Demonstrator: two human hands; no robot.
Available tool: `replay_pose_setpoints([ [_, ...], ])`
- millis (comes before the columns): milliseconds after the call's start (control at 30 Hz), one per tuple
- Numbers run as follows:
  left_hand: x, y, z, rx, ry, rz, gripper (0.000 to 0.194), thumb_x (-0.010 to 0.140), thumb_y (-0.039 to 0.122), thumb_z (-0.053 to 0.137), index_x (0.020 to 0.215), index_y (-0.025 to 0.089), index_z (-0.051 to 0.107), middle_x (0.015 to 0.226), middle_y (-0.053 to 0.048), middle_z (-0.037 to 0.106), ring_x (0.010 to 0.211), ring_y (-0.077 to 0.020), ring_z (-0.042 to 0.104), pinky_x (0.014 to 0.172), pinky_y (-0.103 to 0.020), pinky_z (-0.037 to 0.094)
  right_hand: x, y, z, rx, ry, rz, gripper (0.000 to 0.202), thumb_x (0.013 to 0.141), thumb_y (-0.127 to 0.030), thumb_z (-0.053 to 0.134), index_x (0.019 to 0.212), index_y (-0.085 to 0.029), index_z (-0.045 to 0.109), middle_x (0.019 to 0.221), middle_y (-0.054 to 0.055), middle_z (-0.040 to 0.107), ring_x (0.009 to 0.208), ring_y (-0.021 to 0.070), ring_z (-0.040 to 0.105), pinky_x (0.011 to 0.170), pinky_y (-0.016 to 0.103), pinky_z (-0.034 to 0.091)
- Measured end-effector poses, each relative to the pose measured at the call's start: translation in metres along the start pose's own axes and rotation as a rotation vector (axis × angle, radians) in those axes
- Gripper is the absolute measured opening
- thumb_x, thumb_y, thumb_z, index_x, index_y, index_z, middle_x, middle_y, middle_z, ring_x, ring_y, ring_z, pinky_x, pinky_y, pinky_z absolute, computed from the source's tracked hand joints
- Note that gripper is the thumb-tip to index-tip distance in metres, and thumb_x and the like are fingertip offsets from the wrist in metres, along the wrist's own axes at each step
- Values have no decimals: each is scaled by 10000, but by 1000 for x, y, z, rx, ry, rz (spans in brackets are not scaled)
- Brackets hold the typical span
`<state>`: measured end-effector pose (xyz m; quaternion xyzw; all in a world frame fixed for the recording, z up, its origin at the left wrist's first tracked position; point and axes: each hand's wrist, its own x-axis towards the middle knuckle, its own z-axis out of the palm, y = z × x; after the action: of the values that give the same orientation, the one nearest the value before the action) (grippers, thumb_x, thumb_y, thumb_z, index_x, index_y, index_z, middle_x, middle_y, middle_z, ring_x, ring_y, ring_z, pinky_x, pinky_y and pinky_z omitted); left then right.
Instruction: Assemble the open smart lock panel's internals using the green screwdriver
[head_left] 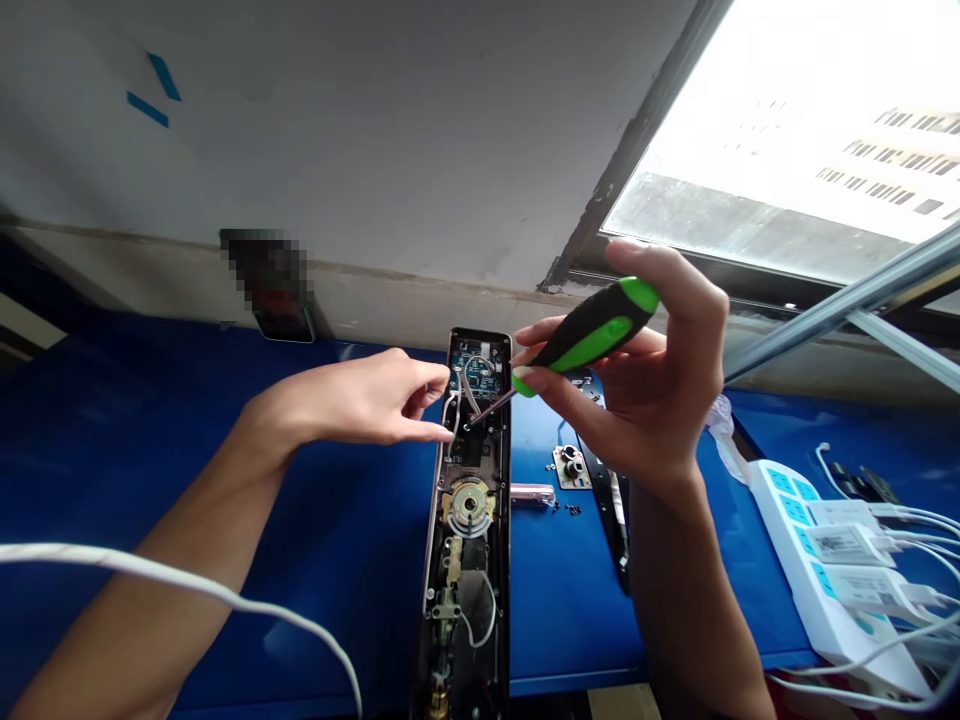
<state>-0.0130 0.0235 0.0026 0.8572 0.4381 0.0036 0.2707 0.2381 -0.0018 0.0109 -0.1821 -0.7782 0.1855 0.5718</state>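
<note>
A long black device housing stands lengthwise in front of me, its inside exposed. Within it are a blue circuit board, white wires, a round metal part and brass-coloured fittings. My right hand grips a green and black screwdriver, slanted down to the left. Its shaft reaches into the housing, with the tip at a small screw below the circuit board. My left hand has its curled fingers and thumb on the housing's left edge; the exact fingertip contact is partly hidden.
Right of the housing lie a pinkish cylinder, small dark screws, a small metal plate part and a long black panel. A white power strip with plugged chargers is farther right. A white cable crosses over my left forearm.
</note>
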Motion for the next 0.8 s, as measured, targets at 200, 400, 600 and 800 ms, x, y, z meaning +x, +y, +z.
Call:
replay_pose_setpoints([
  [200,12,6,11,55,20,74,315,839,452,671,712,212,513,626,20,583,518,-132,472,498,-290,286,-4,0,9,-41,-29,-15,862,727,-36,831,1456,-376,520,1463,36,599,1009,262,781,859,443,724],
  [400,12,-1,10,-46,8,134,161,827,347,645,782,207,578,668,14,611,560,-143,510,536,-292,311,-9,5,17,-91,-89,-20,803,825,-104,780,1503,-396,465,1461,58,621,1023,253,778,842,389,709],
  [600,11,2,8,-58,3,140,136,833,339,648,863,207,652,703,4,644,582,-158,535,540,-298,319,-7,3,23,-133,-108,31,774,860,-147,760,1493,-467,452,1462,13,626,1049,264,771,826,397,703],
  [800,10,2,8,-54,4,139,145,841,342,648,811,203,621,706,0,649,583,-159,551,527,-297,324,-5,6,24,-125,-125,-46,759,858,-133,748,1510,-394,462,1419,11,663,1031,225,772,802,364,704],
])
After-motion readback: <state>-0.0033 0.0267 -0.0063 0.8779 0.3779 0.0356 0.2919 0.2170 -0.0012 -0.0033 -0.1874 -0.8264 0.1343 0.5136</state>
